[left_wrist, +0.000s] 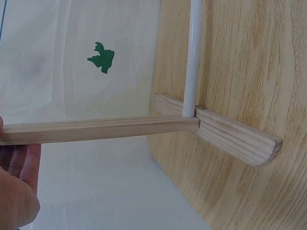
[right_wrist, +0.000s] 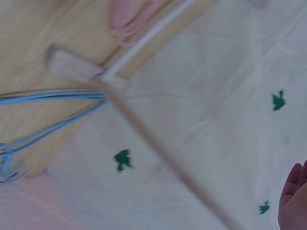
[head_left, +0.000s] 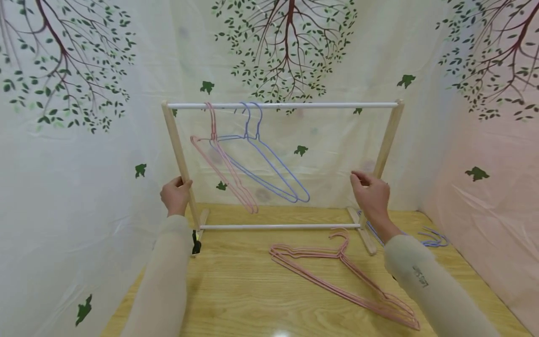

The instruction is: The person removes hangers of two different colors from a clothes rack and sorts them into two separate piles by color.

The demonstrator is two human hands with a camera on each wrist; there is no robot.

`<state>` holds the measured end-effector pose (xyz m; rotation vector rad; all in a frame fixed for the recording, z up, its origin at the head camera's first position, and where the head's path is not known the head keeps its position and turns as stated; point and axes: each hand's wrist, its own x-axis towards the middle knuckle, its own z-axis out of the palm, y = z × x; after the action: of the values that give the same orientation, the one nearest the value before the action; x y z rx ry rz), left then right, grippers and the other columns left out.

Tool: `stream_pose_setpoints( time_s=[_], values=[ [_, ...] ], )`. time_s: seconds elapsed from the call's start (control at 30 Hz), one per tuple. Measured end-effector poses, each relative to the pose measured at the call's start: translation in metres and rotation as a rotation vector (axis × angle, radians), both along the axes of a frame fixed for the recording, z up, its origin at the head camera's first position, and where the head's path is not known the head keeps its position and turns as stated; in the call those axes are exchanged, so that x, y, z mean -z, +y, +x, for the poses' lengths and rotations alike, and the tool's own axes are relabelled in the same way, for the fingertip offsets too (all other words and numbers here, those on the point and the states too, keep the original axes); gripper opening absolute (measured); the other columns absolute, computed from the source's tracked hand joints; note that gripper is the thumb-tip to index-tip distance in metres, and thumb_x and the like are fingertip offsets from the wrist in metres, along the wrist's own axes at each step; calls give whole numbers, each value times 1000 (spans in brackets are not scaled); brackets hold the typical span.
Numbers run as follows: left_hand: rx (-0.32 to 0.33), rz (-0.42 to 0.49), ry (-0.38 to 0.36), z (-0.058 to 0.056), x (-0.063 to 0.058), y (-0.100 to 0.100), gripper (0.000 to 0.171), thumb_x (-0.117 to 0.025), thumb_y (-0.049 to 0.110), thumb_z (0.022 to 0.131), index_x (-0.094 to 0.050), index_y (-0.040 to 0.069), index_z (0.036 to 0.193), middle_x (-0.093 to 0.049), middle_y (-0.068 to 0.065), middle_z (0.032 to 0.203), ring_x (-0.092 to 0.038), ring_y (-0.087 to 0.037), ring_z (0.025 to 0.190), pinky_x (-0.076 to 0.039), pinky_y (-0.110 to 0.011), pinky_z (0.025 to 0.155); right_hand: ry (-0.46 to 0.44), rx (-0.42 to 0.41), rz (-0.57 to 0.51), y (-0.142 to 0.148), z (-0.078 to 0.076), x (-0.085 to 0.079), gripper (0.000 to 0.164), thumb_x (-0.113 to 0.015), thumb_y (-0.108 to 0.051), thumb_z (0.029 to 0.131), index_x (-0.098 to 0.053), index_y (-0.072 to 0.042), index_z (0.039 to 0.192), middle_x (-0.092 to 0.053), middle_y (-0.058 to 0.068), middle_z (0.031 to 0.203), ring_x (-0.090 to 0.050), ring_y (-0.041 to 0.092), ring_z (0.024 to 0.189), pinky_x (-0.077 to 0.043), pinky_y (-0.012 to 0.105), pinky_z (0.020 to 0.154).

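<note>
Left fingers [left_wrist: 30, 166] gripping post [left_wrist: 100, 130], hung hangers [head_left: 227, 162] beside

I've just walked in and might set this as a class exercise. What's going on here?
A person's left hand grips the left upright of a small rack on a table. Their right hand is near the right upright, apparently holding nothing. Two pink hangers and two blue hangers hang from the top rail, toward its left end. Loose pink hangers lie on the table in front, and loose blue hangers lie at the right.
</note>
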<state>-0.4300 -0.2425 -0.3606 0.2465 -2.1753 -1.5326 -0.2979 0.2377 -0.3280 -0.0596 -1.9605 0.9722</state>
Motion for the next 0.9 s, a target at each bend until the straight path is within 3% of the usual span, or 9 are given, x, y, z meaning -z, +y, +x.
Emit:
stream_pose_setpoints(
  time_s=[0.27,0.47,0.9],
  values=[
    [-24,-6,22,1,1,-1,35,-65,20,97,-67,1,127,-67,-19,122,-63,-33,110,-48,-43,97,-51,-142,33,-59,-19,-37,24,-67,-22,94,-77,-4,106,-74,13,97,-66,22,80,-46,22,68],
    [-34,-9,23,3,1,-1,35,-66,20,97,-68,1,126,-68,-18,121,-63,-33,108,-48,-42,97,-119,-224,26,-89,-28,-48,27,-67,-27,95,-77,-7,110,-74,10,100,-67,23,83,-50,32,71],
    [-39,-9,26,10,1,3,35,-65,20,97,-68,1,126,-68,-18,121,-63,-34,108,-48,-43,97,-300,-320,91,-122,-37,-52,32,-66,-34,96,-75,-10,115,-73,8,104,-67,24,94,-53,41,83]
  ],
)
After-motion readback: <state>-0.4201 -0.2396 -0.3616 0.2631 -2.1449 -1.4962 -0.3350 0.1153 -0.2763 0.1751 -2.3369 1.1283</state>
